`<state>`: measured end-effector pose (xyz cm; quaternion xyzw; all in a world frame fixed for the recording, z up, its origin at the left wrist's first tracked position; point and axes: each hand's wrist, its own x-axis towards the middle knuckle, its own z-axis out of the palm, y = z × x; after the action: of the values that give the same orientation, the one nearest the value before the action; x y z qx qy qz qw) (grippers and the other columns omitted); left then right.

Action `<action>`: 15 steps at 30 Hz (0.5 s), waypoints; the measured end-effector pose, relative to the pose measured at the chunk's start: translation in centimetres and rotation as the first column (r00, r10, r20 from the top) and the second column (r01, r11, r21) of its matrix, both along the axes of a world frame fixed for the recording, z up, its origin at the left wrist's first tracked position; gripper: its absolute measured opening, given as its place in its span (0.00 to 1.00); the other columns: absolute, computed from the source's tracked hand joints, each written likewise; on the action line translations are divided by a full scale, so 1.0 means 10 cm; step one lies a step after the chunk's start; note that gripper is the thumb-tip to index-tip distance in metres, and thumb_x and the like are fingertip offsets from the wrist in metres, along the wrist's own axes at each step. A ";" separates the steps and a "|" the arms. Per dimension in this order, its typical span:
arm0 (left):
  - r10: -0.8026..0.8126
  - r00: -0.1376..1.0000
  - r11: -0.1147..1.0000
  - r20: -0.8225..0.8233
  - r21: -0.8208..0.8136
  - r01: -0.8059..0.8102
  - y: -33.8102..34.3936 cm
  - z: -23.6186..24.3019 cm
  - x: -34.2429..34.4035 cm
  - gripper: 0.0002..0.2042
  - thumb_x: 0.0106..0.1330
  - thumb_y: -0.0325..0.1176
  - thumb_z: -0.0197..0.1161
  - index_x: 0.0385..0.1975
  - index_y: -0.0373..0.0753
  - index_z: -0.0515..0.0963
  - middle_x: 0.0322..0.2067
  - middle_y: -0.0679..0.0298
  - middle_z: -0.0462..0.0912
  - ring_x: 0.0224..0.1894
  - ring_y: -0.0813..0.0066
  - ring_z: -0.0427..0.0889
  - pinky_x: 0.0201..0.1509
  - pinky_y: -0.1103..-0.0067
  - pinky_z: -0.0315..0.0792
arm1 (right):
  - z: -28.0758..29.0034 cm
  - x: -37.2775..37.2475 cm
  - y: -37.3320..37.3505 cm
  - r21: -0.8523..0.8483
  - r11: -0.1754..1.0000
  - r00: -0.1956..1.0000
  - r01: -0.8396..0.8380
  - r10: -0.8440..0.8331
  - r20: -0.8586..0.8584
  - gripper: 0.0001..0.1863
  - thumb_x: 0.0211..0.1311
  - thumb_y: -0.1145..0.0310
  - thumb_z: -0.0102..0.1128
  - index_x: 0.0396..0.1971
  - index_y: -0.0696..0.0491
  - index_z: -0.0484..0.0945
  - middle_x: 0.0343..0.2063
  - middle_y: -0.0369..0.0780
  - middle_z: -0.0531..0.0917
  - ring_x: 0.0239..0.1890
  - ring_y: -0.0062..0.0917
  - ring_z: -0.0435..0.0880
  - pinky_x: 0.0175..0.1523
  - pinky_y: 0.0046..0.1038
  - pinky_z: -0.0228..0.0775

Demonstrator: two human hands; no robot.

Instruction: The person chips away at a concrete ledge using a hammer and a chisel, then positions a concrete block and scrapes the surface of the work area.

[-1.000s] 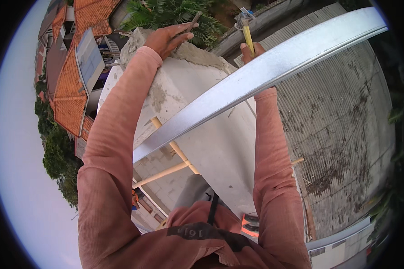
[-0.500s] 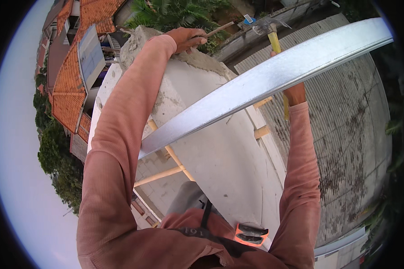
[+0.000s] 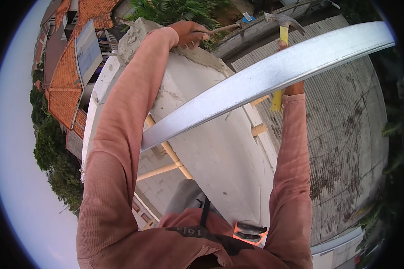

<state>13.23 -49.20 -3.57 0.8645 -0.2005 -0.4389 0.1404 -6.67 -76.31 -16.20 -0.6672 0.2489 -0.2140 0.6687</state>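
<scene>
At the far end of the pale wall (image 3: 206, 152), my left hand (image 3: 187, 34) is closed around a thin rusty rod (image 3: 223, 29), which sticks out to the right. Rough grey mortar (image 3: 203, 58) lies along the wall top just beneath that hand. To the right, my right hand (image 3: 294, 88) grips a claw hammer (image 3: 283, 33) by its yellow handle. The hammer head stands above a shiny metal channel (image 3: 274, 67), right of the rod's tip and apart from it. That channel slants across the view and hides most of my right hand's fingers.
A corrugated roof (image 3: 345, 121) spreads below on the right. Bamboo poles (image 3: 177, 161) stand beside the wall at lower left. An orange and black object (image 3: 250, 233) sits near my body. Tiled orange roofs (image 3: 65, 101) and a palm (image 3: 170, 15) lie beyond.
The hammer head has swung to the right and slightly farther away, while the handle's lower end shifted left. My right forearm moved a little left. My left hand stays at the rod.
</scene>
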 end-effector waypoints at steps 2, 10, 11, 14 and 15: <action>-0.013 1.000 0.999 0.007 0.031 0.013 -0.01 0.02 0.00 0.24 0.70 0.53 0.62 0.61 0.48 0.78 0.35 0.64 0.84 0.40 0.72 0.87 0.44 0.71 0.82 | 0.06 0.08 -0.03 0.533 0.845 0.996 0.046 -0.078 0.039 0.12 0.68 0.58 0.66 0.37 0.51 0.79 0.21 0.30 0.77 0.20 0.13 0.73 0.23 0.20 0.66; -0.072 0.996 0.997 0.048 -0.008 0.072 0.02 -0.06 0.09 0.22 0.72 0.49 0.60 0.60 0.45 0.77 0.28 0.65 0.83 0.32 0.71 0.88 0.42 0.71 0.82 | 0.47 0.30 0.25 0.581 0.808 0.987 0.097 -0.002 -0.161 0.15 0.74 0.62 0.55 0.51 0.57 0.73 0.23 0.32 0.69 0.17 0.11 0.61 0.18 0.17 0.55; -0.071 0.996 0.997 0.050 -0.008 0.072 0.06 -0.06 0.09 0.22 0.72 0.49 0.61 0.60 0.43 0.77 0.27 0.65 0.83 0.30 0.70 0.88 0.42 0.72 0.82 | 0.51 0.27 0.25 0.569 0.819 0.959 -0.069 0.211 -0.187 0.15 0.74 0.62 0.54 0.51 0.57 0.73 0.23 0.32 0.68 0.17 0.11 0.62 0.18 0.17 0.55; -0.101 0.995 0.995 0.005 -0.006 0.101 0.06 -0.06 0.10 0.22 0.72 0.48 0.61 0.61 0.44 0.77 0.26 0.66 0.82 0.30 0.70 0.89 0.41 0.72 0.82 | 0.62 0.21 0.16 0.611 0.786 0.941 -0.091 0.269 -0.206 0.16 0.74 0.61 0.54 0.51 0.57 0.72 0.23 0.32 0.68 0.18 0.11 0.62 0.18 0.18 0.56; -0.098 0.995 0.995 0.003 -0.003 0.098 0.05 -0.06 0.09 0.22 0.72 0.48 0.61 0.61 0.44 0.77 0.26 0.66 0.82 0.30 0.70 0.89 0.41 0.72 0.82 | 0.63 0.21 0.14 0.654 0.755 0.973 0.050 0.111 -0.203 0.16 0.74 0.61 0.55 0.51 0.57 0.72 0.24 0.32 0.68 0.18 0.12 0.62 0.18 0.18 0.56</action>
<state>14.09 -48.74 -4.16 0.8541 -0.2438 -0.4436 0.1197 -4.58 -74.91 -9.94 -0.4151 0.3723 -0.0243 0.8297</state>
